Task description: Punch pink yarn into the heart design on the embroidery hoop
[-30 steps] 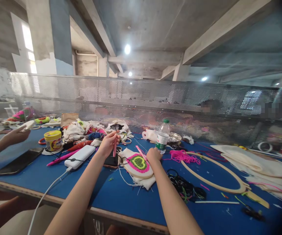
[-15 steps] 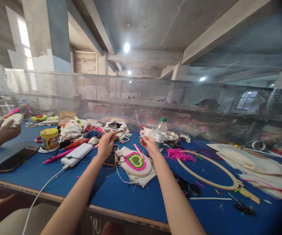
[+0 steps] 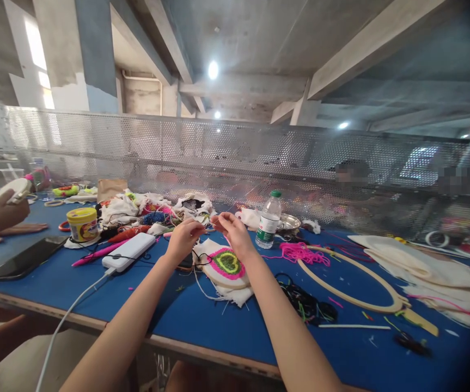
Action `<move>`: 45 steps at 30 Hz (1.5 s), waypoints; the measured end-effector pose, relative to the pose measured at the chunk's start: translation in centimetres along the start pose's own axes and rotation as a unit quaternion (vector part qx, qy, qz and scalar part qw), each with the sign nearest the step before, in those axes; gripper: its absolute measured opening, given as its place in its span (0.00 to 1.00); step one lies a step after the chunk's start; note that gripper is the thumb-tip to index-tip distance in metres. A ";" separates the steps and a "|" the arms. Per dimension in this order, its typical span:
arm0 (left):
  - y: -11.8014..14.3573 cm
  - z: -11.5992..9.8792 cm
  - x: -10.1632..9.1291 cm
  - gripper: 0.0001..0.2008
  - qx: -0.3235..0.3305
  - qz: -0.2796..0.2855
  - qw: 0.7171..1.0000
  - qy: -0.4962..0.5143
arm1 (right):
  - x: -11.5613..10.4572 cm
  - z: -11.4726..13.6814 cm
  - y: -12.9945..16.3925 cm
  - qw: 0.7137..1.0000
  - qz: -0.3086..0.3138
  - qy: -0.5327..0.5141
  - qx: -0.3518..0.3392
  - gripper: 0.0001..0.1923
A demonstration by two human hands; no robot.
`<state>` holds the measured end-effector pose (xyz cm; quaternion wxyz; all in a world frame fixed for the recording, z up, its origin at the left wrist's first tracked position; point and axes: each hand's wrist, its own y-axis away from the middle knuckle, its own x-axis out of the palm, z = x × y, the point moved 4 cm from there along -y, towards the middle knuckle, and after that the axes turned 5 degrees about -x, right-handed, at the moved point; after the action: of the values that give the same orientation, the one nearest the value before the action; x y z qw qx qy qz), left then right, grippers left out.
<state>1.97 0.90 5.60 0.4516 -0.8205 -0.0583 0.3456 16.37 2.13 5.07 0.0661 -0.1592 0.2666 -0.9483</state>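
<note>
Head view: we have brought our left hand and right hand together above the embroidery hoop, fingertips seemingly pinching thread too fine to confirm.

A water bottle stands behind a large wooden hoop.

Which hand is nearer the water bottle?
Right. The right hand is raised just left of the bottle, apart from it; the left hand is farther left, beyond the right.
</note>
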 end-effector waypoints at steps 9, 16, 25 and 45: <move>0.0 0.0 0.5 0.05 0.007 0.026 0.999 0.019 | 0.6 -0.4 0.0 0.994 -0.004 0.104 -0.018 0.10; 0.0 0.1 0.8 0.05 0.002 0.045 0.999 0.018 | 0.3 -0.2 0.1 0.991 -0.011 0.133 -0.024 0.10; 0.0 -0.3 0.7 0.07 0.000 0.071 0.997 -0.004 | 0.2 0.0 0.2 0.989 -0.005 0.147 -0.033 0.09; 0.3 -0.2 1.0 0.06 0.010 0.102 0.994 -0.035 | 1.0 0.9 0.9 0.892 0.045 0.417 -0.168 0.05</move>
<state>2.84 1.01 4.94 0.4201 -0.8050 0.0132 0.4187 15.78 0.72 5.62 -0.0366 0.2541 0.4321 -0.8645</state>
